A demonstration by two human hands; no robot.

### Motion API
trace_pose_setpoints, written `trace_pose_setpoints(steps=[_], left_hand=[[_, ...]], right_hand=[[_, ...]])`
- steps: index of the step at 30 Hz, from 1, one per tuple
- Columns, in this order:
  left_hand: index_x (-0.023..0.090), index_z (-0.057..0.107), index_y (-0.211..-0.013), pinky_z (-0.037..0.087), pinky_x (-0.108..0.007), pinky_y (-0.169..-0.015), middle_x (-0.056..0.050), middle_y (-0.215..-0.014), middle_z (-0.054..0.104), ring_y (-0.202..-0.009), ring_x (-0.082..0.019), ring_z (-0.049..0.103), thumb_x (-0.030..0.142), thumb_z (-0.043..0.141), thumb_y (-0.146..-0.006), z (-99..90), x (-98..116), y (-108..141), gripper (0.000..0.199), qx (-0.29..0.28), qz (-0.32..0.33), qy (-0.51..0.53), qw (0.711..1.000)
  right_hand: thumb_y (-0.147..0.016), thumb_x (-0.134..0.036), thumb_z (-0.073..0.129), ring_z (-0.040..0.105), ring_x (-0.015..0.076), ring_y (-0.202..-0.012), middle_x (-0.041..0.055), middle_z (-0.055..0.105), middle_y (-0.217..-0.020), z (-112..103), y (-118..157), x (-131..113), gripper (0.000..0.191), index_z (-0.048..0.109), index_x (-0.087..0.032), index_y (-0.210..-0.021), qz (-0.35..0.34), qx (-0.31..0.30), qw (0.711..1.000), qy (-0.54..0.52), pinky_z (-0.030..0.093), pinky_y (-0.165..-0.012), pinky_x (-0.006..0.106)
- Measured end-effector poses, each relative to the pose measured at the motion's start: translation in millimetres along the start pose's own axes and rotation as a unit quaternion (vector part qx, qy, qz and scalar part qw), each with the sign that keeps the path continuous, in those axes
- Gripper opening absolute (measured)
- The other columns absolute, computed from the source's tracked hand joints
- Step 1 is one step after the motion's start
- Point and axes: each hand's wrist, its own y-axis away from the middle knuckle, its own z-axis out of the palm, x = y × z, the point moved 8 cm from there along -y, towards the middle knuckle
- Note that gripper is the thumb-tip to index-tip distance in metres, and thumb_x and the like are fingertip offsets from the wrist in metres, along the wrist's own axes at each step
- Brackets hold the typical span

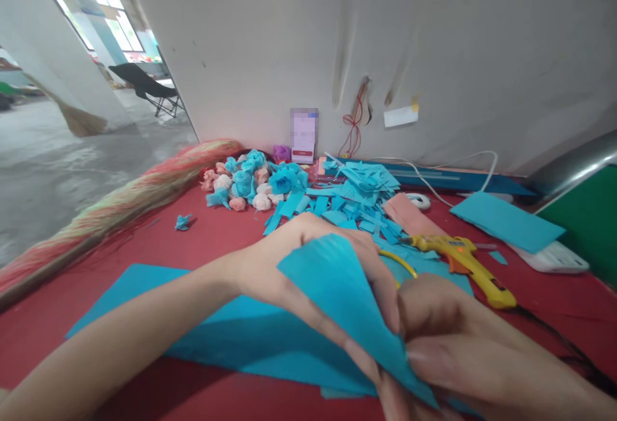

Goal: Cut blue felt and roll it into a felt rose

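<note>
A folded or curved piece of blue crepe paper (344, 295) lies across my left hand (308, 292), whose fingers close round it. At its lower right end my right hand (448, 337) pinches the same piece, thumb on top, close beside the left fingertips. Under both hands a large blue sheet (260, 344) is spread on the red table (159, 385). Yellow scissor-like handles (399, 261) show partly behind my hands. The lower edges of both hands run towards the bottom of the view.
Blue, pink and white paper flowers (243, 183) are heaped at the back left. Cut blue strips (357, 189) lie behind my hands. A yellow glue gun (465, 260) rests at the right, near a folded blue stack (508, 218). A phone (303, 135) stands by the wall.
</note>
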Motion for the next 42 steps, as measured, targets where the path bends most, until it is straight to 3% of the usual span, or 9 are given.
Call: trace_pose_setpoints(steps=[2, 5, 13, 21, 24, 31, 35, 40, 42], left_hand=[[0.020, 0.066, -0.059, 0.049, -0.032, -0.086, -0.004, -0.071, 0.065, -0.078, -0.019, 0.061, 0.022, 0.064, -0.074, 8.3, -1, 2, 0.015, -0.078, -0.010, 0.009, 0.997], [0.018, 0.066, -0.061, 0.047, -0.033, -0.090, -0.004, -0.073, 0.065, -0.079, -0.018, 0.060, 0.012, 0.064, -0.072, 2.5, -1, 3, 0.013, -0.073, -0.002, 0.002, 0.997], [0.020, 0.069, -0.065, 0.049, -0.034, -0.088, -0.004, -0.078, 0.069, -0.082, -0.021, 0.062, 0.017, 0.074, -0.063, 2.2, -1, 3, 0.006, -0.084, 0.019, -0.016, 0.996], [0.018, 0.067, -0.060, 0.049, -0.030, -0.084, -0.005, -0.080, 0.070, -0.079, -0.019, 0.063, 0.019, 0.071, -0.067, 1.4, -4, 2, 0.008, -0.096, 0.074, -0.041, 0.992], [0.018, 0.067, -0.059, 0.047, -0.029, -0.086, -0.004, -0.080, 0.071, -0.079, -0.018, 0.063, 0.019, 0.071, -0.067, -2.4, -1, 2, 0.009, -0.071, 0.096, -0.082, 0.989], [0.017, 0.066, -0.065, 0.044, -0.027, -0.088, -0.004, -0.081, 0.070, -0.080, -0.016, 0.061, 0.020, 0.067, -0.073, 1.9, 7, 6, 0.009, -0.110, 0.115, -0.108, 0.981], [0.016, 0.065, -0.061, 0.040, -0.032, -0.095, -0.004, -0.078, 0.071, -0.078, -0.016, 0.062, 0.018, 0.068, -0.072, -3.1, 13, 5, 0.011, -0.077, 0.129, -0.120, 0.981], [0.017, 0.064, -0.059, 0.039, -0.029, -0.095, -0.001, -0.073, 0.071, -0.074, -0.014, 0.061, 0.013, 0.079, -0.058, -4.0, 13, 4, 0.015, -0.072, 0.139, -0.084, 0.984], [0.017, 0.065, -0.059, 0.040, -0.030, -0.094, -0.002, -0.074, 0.071, -0.075, -0.014, 0.060, 0.014, 0.079, -0.057, -4.6, 10, 3, 0.015, -0.070, 0.132, -0.085, 0.985]], right_hand=[[-0.076, -0.028, 0.053, 0.041, 0.0036, -0.044, 0.0010, 0.055, -0.054, -1, 0, 2, 0.023, 0.070, -0.015, -0.069, 0.006, -0.004, 1.000, 0.019, 0.026, -0.041, 0.011], [-0.075, -0.026, 0.051, 0.041, 0.0034, -0.044, 0.0008, 0.055, -0.055, -4, -1, 4, 0.023, 0.068, -0.014, -0.065, 0.021, 0.010, 0.999, 0.042, 0.024, -0.040, 0.012], [-0.074, -0.035, 0.054, 0.038, 0.0032, -0.042, -0.0001, 0.051, -0.052, -5, -5, 1, 0.027, 0.068, -0.015, -0.062, 0.009, 0.022, 0.998, 0.061, 0.022, -0.038, 0.013], [-0.069, -0.030, 0.049, 0.039, 0.0036, -0.042, 0.0002, 0.051, -0.052, -6, -5, 4, 0.024, 0.063, -0.015, -0.057, 0.039, 0.044, 0.994, 0.096, 0.023, -0.037, 0.012], [-0.069, -0.035, 0.053, 0.042, 0.0044, -0.042, -0.0006, 0.049, -0.049, -6, -8, 2, 0.024, 0.061, -0.015, -0.058, 0.019, 0.043, 0.995, 0.091, 0.023, -0.037, 0.013], [-0.073, -0.039, 0.062, 0.055, 0.0055, -0.056, -0.0018, 0.061, -0.063, -16, -3, -5, 0.022, 0.066, -0.018, -0.071, -0.013, 0.046, 0.994, 0.096, 0.037, -0.052, 0.013], [-0.067, -0.057, 0.064, 0.052, 0.0066, -0.053, -0.0030, 0.059, -0.059, -27, 3, -23, 0.034, 0.067, -0.023, -0.073, -0.075, 0.080, 0.988, 0.112, 0.041, -0.055, 0.016], [-0.064, -0.061, 0.064, 0.043, 0.0096, -0.051, -0.0015, 0.051, -0.055, -38, 11, -43, 0.036, 0.067, -0.026, -0.074, -0.129, 0.169, 0.963, 0.163, 0.034, -0.047, 0.019], [-0.061, -0.062, 0.065, 0.044, 0.0118, -0.054, -0.0022, 0.045, -0.054, -32, 12, -44, 0.038, 0.068, -0.029, -0.080, -0.142, 0.152, 0.965, 0.162, 0.035, -0.049, 0.022]])
